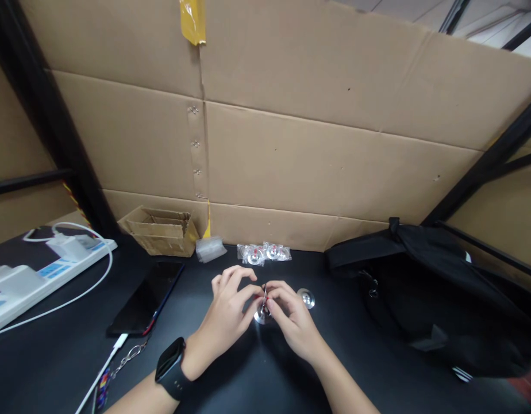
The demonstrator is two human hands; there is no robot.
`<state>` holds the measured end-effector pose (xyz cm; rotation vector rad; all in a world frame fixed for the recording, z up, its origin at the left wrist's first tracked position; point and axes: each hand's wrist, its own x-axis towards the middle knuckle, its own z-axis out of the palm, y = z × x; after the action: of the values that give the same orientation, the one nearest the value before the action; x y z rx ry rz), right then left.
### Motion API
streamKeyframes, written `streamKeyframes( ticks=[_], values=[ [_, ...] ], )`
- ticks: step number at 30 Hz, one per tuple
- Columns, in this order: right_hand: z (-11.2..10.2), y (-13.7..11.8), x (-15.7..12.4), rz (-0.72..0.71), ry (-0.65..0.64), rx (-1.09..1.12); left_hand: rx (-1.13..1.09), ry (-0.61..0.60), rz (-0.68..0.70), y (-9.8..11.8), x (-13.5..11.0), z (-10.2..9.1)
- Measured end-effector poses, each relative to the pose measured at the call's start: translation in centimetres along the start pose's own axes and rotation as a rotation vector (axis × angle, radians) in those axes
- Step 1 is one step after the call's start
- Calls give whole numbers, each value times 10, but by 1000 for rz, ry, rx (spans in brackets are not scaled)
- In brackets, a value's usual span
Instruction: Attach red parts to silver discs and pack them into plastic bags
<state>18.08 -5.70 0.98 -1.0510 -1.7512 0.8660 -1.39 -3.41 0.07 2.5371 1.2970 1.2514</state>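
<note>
Just above the table, my left hand (231,305) and my right hand (290,317) meet with their fingertips pinched together. Between them is a thin shiny metal disc (265,292), seen nearly edge-on, with a bit of red beside it. My fingers cover most of it. Directly beneath the fingertips shows another round silver disc (262,317), partly hidden; I cannot tell whether the two are joined. To the right of my right hand, a silver disc with a raised centre (306,298) lies on the table. My left wrist wears a black watch (170,361).
Clear bags with silver discs (265,253) lie at the back, beside a stack of clear plastic bags (211,249) and a cardboard box (162,231). On the left are a phone (147,299) with a cable and a power strip (50,276). A black backpack (433,299) fills the right.
</note>
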Motion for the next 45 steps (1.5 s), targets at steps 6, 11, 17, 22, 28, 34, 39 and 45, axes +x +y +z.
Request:
streamKeyframes(
  ticks=[6, 11, 17, 22, 28, 34, 39, 45],
  values=[
    [0, 1, 1, -8, 21, -54, -46, -14, 3, 1, 1, -1],
    [-1, 3, 1, 1, 63, -111, -129, -18, -111, 5, 3, -6],
    [-3, 3, 0, 15, 58, -72, -130, -154, -38, 6, 1, -5],
    [-5, 3, -1, 15, 5, -115, -114, -190, -39, 0, 1, 0],
    [-6, 11, -3, 40, -65, -446, -24, -185, -178, -12, 4, 0],
    [0, 19, -2, 58, -149, -582, -13, -212, -254, -18, 6, -3],
    [3, 22, 1, 71, -99, -489, -14, -238, -304, -18, 8, -4],
    [-2, 26, 6, 147, 77, -112, -84, -297, -390, -16, 11, -7]
  ],
)
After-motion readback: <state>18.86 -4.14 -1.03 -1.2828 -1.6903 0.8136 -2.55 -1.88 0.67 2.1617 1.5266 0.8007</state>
